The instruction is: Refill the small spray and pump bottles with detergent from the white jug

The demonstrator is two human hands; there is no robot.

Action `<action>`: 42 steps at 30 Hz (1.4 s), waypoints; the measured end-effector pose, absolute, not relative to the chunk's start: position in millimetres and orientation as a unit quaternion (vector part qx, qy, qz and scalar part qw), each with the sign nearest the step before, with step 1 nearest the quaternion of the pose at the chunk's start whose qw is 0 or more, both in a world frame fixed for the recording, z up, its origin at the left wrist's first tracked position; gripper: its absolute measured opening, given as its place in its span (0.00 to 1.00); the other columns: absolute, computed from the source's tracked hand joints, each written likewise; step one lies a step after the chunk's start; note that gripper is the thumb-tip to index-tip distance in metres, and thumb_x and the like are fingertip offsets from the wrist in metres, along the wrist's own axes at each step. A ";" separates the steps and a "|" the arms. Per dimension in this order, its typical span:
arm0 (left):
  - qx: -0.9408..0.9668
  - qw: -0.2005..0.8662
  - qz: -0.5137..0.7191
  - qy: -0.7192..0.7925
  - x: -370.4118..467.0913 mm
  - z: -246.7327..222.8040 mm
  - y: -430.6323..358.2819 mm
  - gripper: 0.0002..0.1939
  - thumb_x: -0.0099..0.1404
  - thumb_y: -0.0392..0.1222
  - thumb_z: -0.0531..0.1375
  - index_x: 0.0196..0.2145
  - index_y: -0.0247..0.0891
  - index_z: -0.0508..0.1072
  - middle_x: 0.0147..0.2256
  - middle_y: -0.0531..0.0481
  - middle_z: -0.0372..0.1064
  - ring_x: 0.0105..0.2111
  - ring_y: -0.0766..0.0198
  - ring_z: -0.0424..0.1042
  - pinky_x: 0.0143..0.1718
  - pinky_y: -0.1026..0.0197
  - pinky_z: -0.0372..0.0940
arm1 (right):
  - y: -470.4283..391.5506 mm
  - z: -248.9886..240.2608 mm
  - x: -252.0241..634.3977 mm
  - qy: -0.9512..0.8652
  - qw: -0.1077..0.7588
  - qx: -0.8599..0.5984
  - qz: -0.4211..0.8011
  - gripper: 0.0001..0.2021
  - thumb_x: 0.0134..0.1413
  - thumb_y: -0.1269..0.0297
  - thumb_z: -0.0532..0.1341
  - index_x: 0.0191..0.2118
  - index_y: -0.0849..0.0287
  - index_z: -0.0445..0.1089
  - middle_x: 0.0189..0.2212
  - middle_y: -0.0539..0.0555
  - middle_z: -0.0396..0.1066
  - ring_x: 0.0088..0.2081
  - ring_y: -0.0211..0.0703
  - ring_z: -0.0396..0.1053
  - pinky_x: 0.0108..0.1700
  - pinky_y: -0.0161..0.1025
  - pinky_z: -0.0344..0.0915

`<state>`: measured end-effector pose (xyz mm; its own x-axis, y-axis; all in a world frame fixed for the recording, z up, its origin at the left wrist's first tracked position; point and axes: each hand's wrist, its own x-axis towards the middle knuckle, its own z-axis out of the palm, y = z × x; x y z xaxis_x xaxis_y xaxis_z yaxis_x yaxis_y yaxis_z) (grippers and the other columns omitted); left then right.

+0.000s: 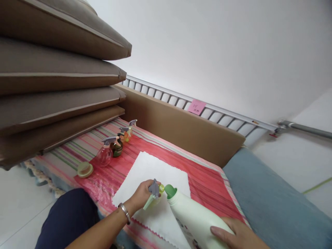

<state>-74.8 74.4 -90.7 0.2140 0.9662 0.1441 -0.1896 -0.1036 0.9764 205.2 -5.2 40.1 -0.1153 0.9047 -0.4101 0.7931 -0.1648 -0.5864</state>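
My left hand (141,195) is closed around a translucent yellow-green spray bottle (156,201), whose round mouth faces the camera. In the same hand is a spray head (154,188) with a grey trigger and a light green part. From the right, my right hand (230,233) grips a large pale green bottle (198,214), tilted with its green spout beside the small bottle's mouth. I cannot make out any liquid between them. Below lies a white sheet with wavy edges (166,169). A round olive cap (85,169) rests to the left.
A pink spray bottle (104,156), a dark spray bottle (117,149) and orange ones (126,137) stand in a row on the striped cloth (85,142). Brown cushions (59,72) are stacked at left. Behind are a brown board (176,128) and radiator (160,95).
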 end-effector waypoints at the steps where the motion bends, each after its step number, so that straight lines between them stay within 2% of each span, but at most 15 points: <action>1: 0.538 0.564 0.512 0.361 -74.8 -90.4 74.2 0.18 0.47 0.42 0.68 0.37 0.34 0.77 0.31 0.49 0.75 0.31 0.60 0.72 0.34 0.62 0.65 | -3.4 37.0 208.1 -0.638 0.071 -0.666 0.381 0.29 0.41 0.33 0.56 0.27 0.60 0.69 0.12 0.47 0.60 0.13 0.34 0.57 0.14 0.30 0.50; 4: 0.540 0.563 0.510 0.362 -75.1 -89.9 74.0 0.16 0.48 0.40 0.67 0.37 0.34 0.77 0.30 0.50 0.74 0.31 0.60 0.72 0.33 0.62 0.65 | -1.2 32.1 212.2 -0.630 0.065 -0.672 0.384 0.30 0.38 0.32 0.56 0.26 0.59 0.67 0.12 0.46 0.60 0.12 0.34 0.57 0.13 0.30 0.50; 10: 0.545 0.559 0.509 0.363 -74.7 -90.9 75.3 0.16 0.48 0.40 0.67 0.37 0.34 0.76 0.30 0.49 0.74 0.31 0.61 0.72 0.33 0.63 0.64 | -2.9 49.0 200.4 -0.644 0.059 -0.665 0.374 0.27 0.42 0.36 0.57 0.25 0.59 0.67 0.13 0.47 0.61 0.13 0.33 0.58 0.15 0.30 0.52; 15: 0.553 0.554 0.506 0.362 -74.2 -94.6 77.3 0.17 0.48 0.41 0.67 0.37 0.34 0.76 0.30 0.49 0.74 0.30 0.61 0.71 0.33 0.63 0.64 | -0.9 63.1 190.4 -0.641 0.047 -0.675 0.363 0.28 0.39 0.36 0.58 0.26 0.61 0.68 0.15 0.48 0.62 0.13 0.32 0.55 0.14 0.30 0.50; 21: 0.563 0.546 0.504 0.362 -73.5 -96.7 77.6 0.16 0.49 0.40 0.66 0.38 0.34 0.76 0.31 0.48 0.74 0.31 0.61 0.72 0.33 0.63 0.64 | 1.5 69.2 191.7 -0.660 0.046 -0.657 0.362 0.25 0.42 0.39 0.59 0.26 0.62 0.69 0.17 0.50 0.65 0.14 0.32 0.57 0.13 0.28 0.49; 28: 0.570 0.548 0.493 0.363 -70.5 -98.2 78.4 0.17 0.49 0.36 0.66 0.39 0.34 0.76 0.30 0.50 0.74 0.31 0.61 0.72 0.33 0.63 0.64 | 5.6 79.2 194.5 -0.672 0.023 -0.649 0.358 0.22 0.45 0.42 0.59 0.24 0.59 0.65 0.14 0.47 0.62 0.13 0.30 0.55 0.14 0.29 0.49; 33: 0.575 0.540 0.492 0.369 -68.5 -100.8 78.6 0.17 0.47 0.33 0.66 0.38 0.34 0.75 0.31 0.50 0.74 0.32 0.61 0.71 0.34 0.62 0.64 | 7.1 87.6 191.2 -0.675 -0.005 -0.651 0.348 0.18 0.48 0.47 0.57 0.24 0.59 0.62 0.14 0.46 0.60 0.13 0.30 0.54 0.12 0.27 0.49; 38: 0.577 0.539 0.493 0.367 -68.0 -100.2 77.8 0.16 0.49 0.33 0.65 0.38 0.34 0.75 0.32 0.50 0.73 0.32 0.62 0.71 0.35 0.62 0.64 | 10.7 87.7 190.2 -0.677 -0.012 -0.654 0.339 0.15 0.49 0.53 0.56 0.25 0.60 0.62 0.14 0.47 0.59 0.12 0.30 0.54 0.11 0.27 0.48; 42: 0.579 0.545 0.488 0.360 -68.6 -97.0 77.1 0.16 0.49 0.32 0.65 0.38 0.34 0.75 0.31 0.51 0.74 0.32 0.62 0.71 0.34 0.62 0.65 | 13.2 87.8 189.1 -0.671 -0.029 -0.661 0.334 0.15 0.49 0.53 0.54 0.25 0.61 0.63 0.14 0.48 0.59 0.12 0.30 0.53 0.12 0.28 0.48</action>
<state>-68.6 77.1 -97.0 0.2642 0.9488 0.1732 -0.1161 -0.1470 0.9823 189.1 13.2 87.8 -0.1242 0.8677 -0.4814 0.9071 -0.0974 -0.4096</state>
